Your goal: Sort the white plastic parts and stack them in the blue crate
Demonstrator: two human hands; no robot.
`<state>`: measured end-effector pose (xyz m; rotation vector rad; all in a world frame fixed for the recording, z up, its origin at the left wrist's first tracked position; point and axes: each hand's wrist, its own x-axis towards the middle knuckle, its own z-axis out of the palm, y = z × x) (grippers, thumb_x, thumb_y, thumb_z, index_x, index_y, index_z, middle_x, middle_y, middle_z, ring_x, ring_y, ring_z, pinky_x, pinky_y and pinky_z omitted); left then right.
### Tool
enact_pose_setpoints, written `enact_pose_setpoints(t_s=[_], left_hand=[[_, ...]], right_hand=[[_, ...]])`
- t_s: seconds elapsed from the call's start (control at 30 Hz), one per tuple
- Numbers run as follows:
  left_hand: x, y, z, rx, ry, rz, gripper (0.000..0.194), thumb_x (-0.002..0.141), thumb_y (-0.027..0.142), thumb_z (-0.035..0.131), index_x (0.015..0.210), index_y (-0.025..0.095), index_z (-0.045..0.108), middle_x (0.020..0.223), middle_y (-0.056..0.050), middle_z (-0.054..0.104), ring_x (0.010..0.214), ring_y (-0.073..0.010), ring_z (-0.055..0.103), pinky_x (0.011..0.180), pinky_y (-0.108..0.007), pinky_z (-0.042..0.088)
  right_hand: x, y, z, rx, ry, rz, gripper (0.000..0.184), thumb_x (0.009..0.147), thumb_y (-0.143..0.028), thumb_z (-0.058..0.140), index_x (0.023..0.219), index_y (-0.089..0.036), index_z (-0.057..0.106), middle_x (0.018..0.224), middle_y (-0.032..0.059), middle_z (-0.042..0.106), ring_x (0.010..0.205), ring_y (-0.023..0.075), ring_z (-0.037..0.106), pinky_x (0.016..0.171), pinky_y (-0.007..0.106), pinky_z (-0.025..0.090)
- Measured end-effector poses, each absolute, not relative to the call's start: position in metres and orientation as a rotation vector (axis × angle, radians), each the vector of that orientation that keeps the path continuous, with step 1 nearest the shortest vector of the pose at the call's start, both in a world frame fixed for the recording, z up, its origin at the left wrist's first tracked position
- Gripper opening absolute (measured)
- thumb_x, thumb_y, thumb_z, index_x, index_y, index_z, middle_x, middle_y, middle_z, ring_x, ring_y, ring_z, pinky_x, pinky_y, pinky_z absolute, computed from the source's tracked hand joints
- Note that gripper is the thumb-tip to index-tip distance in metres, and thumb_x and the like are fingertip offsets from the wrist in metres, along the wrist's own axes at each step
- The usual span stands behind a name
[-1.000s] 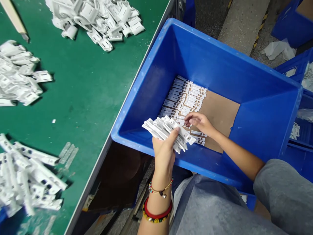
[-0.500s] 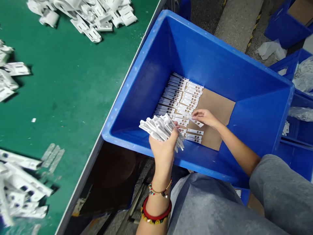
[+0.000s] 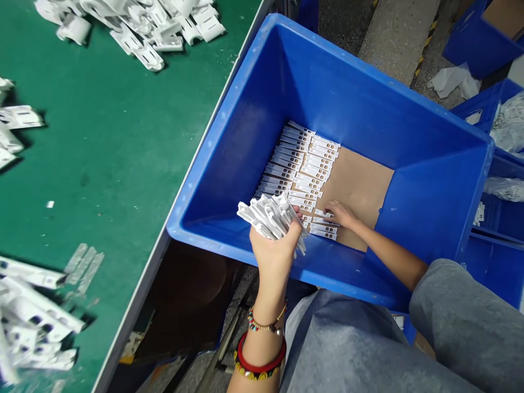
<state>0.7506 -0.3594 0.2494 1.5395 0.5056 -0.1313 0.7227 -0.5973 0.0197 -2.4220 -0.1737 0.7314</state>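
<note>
My left hand (image 3: pixel 275 245) is closed around a bundle of white plastic strips (image 3: pixel 266 214), held above the near left part of the big blue bin (image 3: pixel 409 180). Inside the bin my right hand (image 3: pixel 340 213) reaches low, its fingertips pinching the end of one white plastic strip (image 3: pixel 321 213). That strip lies just above the short near row of strips (image 3: pixel 323 230) on the bin floor. Similar strips with square holes (image 3: pixel 303 158) lie side by side in two columns along the bin's left side. Part of the near columns is hidden behind the bundle.
Brown cardboard (image 3: pixel 362 169) covers the bin floor. Left of the bin is a green table (image 3: pixel 135 136) with heaps of white plastic parts (image 3: pixel 151 27) and more long pieces (image 3: pixel 36 311). Other blue bins (image 3: pixel 470 43) and clear plastic bags (image 3: pixel 507 125) stand to the right.
My right hand has moved down and slightly nearer, bringing the strip from a tilted, raised position to the row on the cardboard. My left hand still holds the bundle, almost unmoved.
</note>
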Motion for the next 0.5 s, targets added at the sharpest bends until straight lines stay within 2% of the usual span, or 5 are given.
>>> enact_pose_setpoints(t_s=[0.2, 0.5], left_hand=[[0.751, -0.359, 0.25, 1.54, 0.495, -0.132, 0.024, 0.066, 0.026, 0.073, 0.086, 0.014, 0.069, 0.083, -0.006, 0.075, 0.075, -0.0216, 0.073, 0.077, -0.034, 0.059], [0.75, -0.358, 0.246, 1.549, 0.499, -0.133, 0.025, 0.066, 0.026, 0.074, 0.088, 0.014, 0.068, 0.083, -0.006, 0.076, 0.076, -0.0221, 0.073, 0.076, -0.034, 0.059]], right_hand=[[0.708, -0.591, 0.02, -2.47, -0.398, 0.746, 0.009, 0.083, -0.017, 0.069, 0.089, -0.021, 0.063, 0.098, 0.0047, 0.062, 0.093, 0.0196, 0.056, 0.076, 0.028, 0.041], [0.705, -0.597, 0.029, -2.564, -0.472, 0.683, 0.006, 0.091, -0.025, 0.061, 0.094, -0.02, 0.061, 0.101, 0.0075, 0.062, 0.092, 0.0205, 0.054, 0.075, 0.029, 0.039]])
